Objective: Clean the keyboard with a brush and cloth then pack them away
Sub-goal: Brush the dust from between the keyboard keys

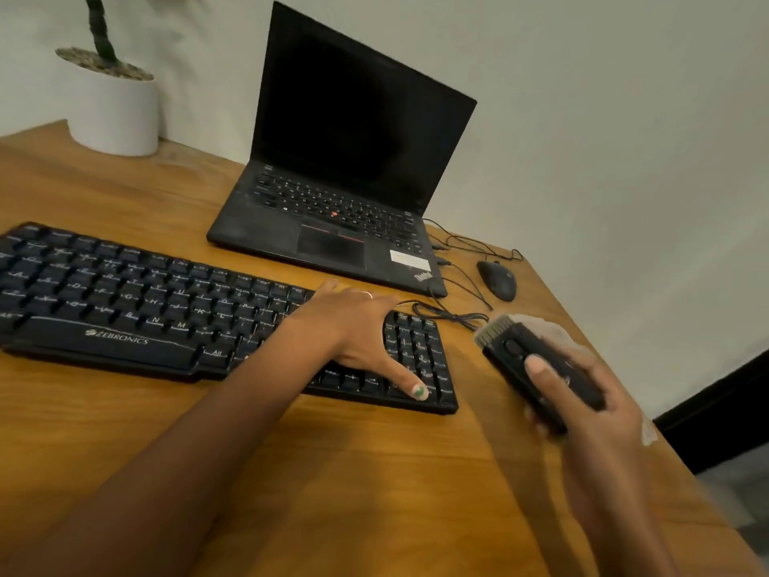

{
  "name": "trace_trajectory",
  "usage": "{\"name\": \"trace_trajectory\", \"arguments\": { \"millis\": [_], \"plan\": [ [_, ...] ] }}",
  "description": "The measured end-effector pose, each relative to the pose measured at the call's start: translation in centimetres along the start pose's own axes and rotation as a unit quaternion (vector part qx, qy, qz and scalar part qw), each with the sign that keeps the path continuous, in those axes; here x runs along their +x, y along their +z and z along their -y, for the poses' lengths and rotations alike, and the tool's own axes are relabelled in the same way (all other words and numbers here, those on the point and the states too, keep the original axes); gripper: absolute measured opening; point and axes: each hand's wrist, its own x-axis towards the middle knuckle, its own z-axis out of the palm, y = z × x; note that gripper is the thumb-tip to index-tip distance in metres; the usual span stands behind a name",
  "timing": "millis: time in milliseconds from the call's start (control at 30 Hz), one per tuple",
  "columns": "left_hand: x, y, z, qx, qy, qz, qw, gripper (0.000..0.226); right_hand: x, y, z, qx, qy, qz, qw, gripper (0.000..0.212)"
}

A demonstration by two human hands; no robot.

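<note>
A black Zebronics keyboard [125,297] lies across the wooden desk [374,472]. My left hand [358,326] rests flat on its right part, beside the number pad, fingers spread, thumb on the lower right keys. My right hand [591,406] is to the right of the keyboard, above the desk, and grips a black cleaning brush [537,368] with its bristles pointing up and left toward the keyboard's corner. A pale cloth [553,331] shows behind the brush in the same hand, blurred.
An open black laptop [345,193] with a dark screen stands behind the keyboard. A black mouse [497,279] and loose cables [449,312] lie at the right. A white plant pot [112,112] stands at the back left. The desk's right edge [674,451] runs close to my right hand.
</note>
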Motion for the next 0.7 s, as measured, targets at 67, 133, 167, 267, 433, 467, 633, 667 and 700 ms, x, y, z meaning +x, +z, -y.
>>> {"name": "trace_trajectory", "arguments": {
  "millis": [67, 133, 167, 267, 433, 467, 633, 667, 700],
  "plan": [
    [-0.1, -0.1, 0.0, -0.009, -0.001, 0.01, 1.0, 0.127, 1.2, 0.3, 1.2, -0.015, -0.024, 0.013, 1.0, 0.041],
    [-0.2, 0.0, 0.0, -0.016, 0.0, 0.018, 1.0, 0.128, 2.7, 0.9, 2.3, -0.044, -0.04, 0.035, 0.998, 0.037],
    [-0.2, 0.0, 0.0, -0.017, 0.0, 0.019, 1.0, 0.129, 3.5, 1.3, 2.7, -0.065, -0.045, 0.047, 0.996, 0.036],
    [-0.3, 0.1, -0.1, -0.014, 0.002, 0.017, 1.0, 0.13, 5.8, 2.8, 3.8, -0.137, -0.049, 0.091, 0.985, 0.035],
    [-0.5, -0.1, -0.3, -0.013, 0.004, 0.018, 1.0, 0.13, 8.6, 5.5, 3.8, -0.255, -0.072, 0.121, 0.957, 0.034],
    [-0.5, -0.1, -0.3, -0.014, 0.002, 0.019, 1.0, 0.131, 9.0, 6.0, 3.6, -0.281, -0.078, 0.124, 0.949, 0.035],
    [-0.6, -0.1, -0.4, -0.016, -0.004, 0.019, 1.0, 0.133, 10.2, 7.4, 2.7, -0.3, -0.116, 0.076, 0.944, 0.04],
    [-0.6, -0.1, -0.4, -0.016, -0.005, 0.018, 1.0, 0.133, 10.3, 7.6, 2.4, -0.286, -0.114, 0.073, 0.949, 0.041],
    [-0.6, -0.1, -0.4, -0.016, -0.006, 0.019, 1.0, 0.133, 10.4, 7.7, 2.0, -0.267, -0.105, 0.076, 0.955, 0.043]
  ]
}}
